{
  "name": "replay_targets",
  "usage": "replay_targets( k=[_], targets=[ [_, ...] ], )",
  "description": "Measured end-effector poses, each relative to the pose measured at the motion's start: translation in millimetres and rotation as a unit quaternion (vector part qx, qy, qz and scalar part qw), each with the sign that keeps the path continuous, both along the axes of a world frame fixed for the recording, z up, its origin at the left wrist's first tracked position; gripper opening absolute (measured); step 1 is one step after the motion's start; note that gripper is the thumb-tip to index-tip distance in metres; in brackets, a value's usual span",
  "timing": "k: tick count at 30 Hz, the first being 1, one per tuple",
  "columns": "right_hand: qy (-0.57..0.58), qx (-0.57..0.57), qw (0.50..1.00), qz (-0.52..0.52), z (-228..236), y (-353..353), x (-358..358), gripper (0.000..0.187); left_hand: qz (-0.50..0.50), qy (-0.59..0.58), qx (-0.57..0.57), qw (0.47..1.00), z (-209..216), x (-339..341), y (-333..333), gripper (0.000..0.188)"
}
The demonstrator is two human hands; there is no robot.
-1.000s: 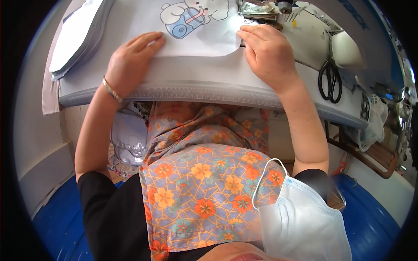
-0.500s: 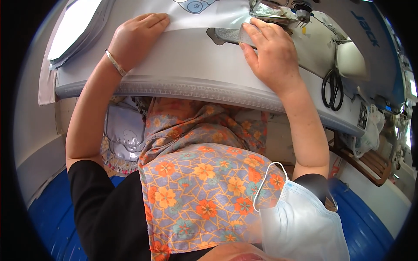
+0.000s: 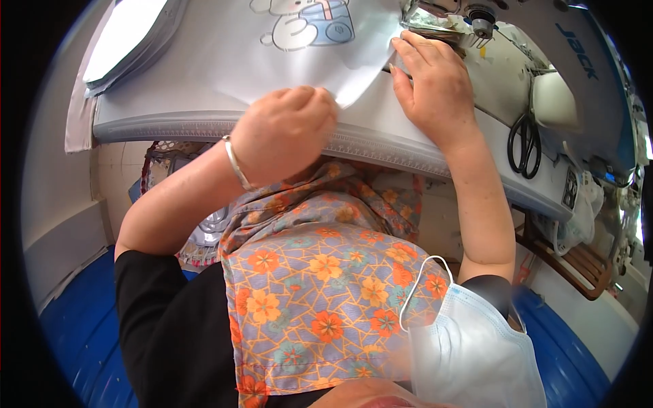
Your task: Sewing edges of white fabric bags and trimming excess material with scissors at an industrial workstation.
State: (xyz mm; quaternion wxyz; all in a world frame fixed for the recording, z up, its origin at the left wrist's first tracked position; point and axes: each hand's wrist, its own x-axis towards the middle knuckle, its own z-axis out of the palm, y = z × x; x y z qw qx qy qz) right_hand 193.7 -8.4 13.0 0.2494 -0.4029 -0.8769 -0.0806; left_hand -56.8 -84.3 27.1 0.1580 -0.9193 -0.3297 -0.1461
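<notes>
A smooth white cloth [image 3: 272, 71] printed with a cartoon animal and a light-blue cup lies across the sewing table. My left hand [image 3: 289, 132], slightly blurred, is closed on the cloth's near edge and pulls it up into a fold above the table's front. My right hand [image 3: 439, 85] rests with outstretched fingers at the cloth's right edge, just left of the sewing machine's needle area [image 3: 481, 27]. Its fingers cover most of the metal plate beneath.
The sewing machine [image 3: 581, 88] fills the right side. Black-handled scissors [image 3: 524, 146] lie at the right of the tabletop. A ruler strip [image 3: 394, 149] runs along the front edge. Stacked white pieces [image 3: 126, 47] lie at the far left. A plastic bag [image 3: 578, 211] hangs at the right.
My left hand has moved right and nearer to me, from lying flat to gripping the cloth's edge. The cloth came nearer, showing more of the print. My right hand stays nearly in place.
</notes>
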Motion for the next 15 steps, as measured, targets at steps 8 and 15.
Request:
replay_targets(
  k=[8, 15],
  targets=[
    [0.009, 0.006, 1.0, 0.006, 1.1, 0.2, 0.7, 0.032, 0.0, -0.096, -0.038, 0.995, -5.2, 25.9, 15.2, 0.026],
    [0.012, 0.016, 1.0, 0.007, 1.4, 2.0, 0.8, 0.03, -0.038, -0.052, -0.055, 0.996, 7.0, 2.2, 57.1, 0.035]
  ],
)
